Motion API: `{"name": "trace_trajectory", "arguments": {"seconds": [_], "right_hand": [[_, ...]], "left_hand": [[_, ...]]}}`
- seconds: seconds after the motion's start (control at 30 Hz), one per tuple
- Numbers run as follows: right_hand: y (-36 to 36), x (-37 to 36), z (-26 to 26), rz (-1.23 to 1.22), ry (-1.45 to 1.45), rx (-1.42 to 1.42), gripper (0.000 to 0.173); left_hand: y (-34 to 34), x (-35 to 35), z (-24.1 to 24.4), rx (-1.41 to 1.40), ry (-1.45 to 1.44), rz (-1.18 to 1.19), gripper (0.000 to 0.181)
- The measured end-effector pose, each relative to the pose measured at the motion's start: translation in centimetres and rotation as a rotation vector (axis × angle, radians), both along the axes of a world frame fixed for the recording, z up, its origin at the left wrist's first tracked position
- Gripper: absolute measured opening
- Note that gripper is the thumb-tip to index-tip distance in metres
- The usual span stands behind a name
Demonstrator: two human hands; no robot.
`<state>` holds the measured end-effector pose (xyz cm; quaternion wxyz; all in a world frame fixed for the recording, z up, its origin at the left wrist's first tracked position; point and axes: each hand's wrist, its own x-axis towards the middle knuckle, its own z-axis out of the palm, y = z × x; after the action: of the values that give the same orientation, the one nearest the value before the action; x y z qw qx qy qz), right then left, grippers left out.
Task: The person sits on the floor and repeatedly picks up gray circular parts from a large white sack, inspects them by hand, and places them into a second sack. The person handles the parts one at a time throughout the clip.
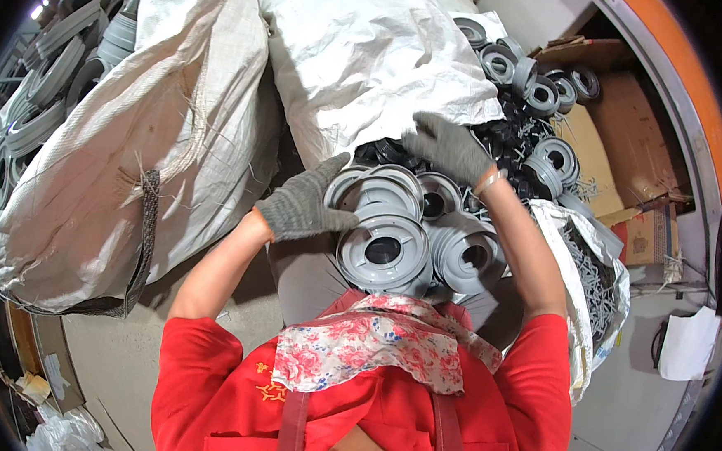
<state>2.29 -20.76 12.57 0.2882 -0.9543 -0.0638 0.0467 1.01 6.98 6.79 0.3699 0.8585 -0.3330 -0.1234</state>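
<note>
Stacks of round grey plastic parts [384, 252] with a centre hole lie at my lap. My left hand [313, 204], in a grey knitted glove, rests at the left side of the nearest stack, thumb on its edge and fingers spread upward. My right hand [446, 144], gloved alike, reaches over black plastic parts [387, 149] at the lower edge of a large white woven sack [384, 53]. Its fingertips are blurred and bent, and whether they grip anything cannot be seen. Another grey stack [468, 254] lies below my right wrist.
An upright white woven sack [157, 107] stands at left, with grey rings [54, 76] behind it. More grey rings [554, 157] and a cardboard box [633, 130] are at right. A white bag [579, 301] of small grey plastic pieces stands beside my right arm.
</note>
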Motion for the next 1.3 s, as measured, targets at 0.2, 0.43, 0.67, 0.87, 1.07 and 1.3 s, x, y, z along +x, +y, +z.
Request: {"name": "trace_trajectory", "arguments": {"seconds": [0.2, 0.43, 0.67, 0.87, 1.07, 1.3], "right_hand": [[1.6, -12.7, -6.5, -0.108, -0.137, -0.013, 0.103], [2.4, -15.6, -16.1, -0.554, 0.074, 0.510, 0.088], [0.6, -16.2, -16.7, -0.477, -0.160, 0.925, 0.058], [-1.1, -18.3, -14.9, -0.160, -0.516, 0.041, 0.058], [4.8, -5.7, 2.2, -0.118, -0.655, 1.233, 0.034], [14.4, 7.7, 20.0, 0.383, -1.026, 0.460, 0.041]], "left_hand": [[-2.6, 6.3, -8.0, 0.248, 0.450, 0.178, 0.092], [-5.8, 8.0, -8.6, 0.251, 0.670, 0.151, 0.075], [-7.3, 6.7, -8.9, -0.085, 0.882, 0.149, 0.054], [-7.8, 4.9, 0.3, -0.232, 0.315, 0.100, 0.062], [-0.5, 6.3, 18.0, -0.171, -0.622, 0.524, 0.067], [10.0, 0.0, 23.8, -1.279, -1.466, 0.654, 0.043]]}}
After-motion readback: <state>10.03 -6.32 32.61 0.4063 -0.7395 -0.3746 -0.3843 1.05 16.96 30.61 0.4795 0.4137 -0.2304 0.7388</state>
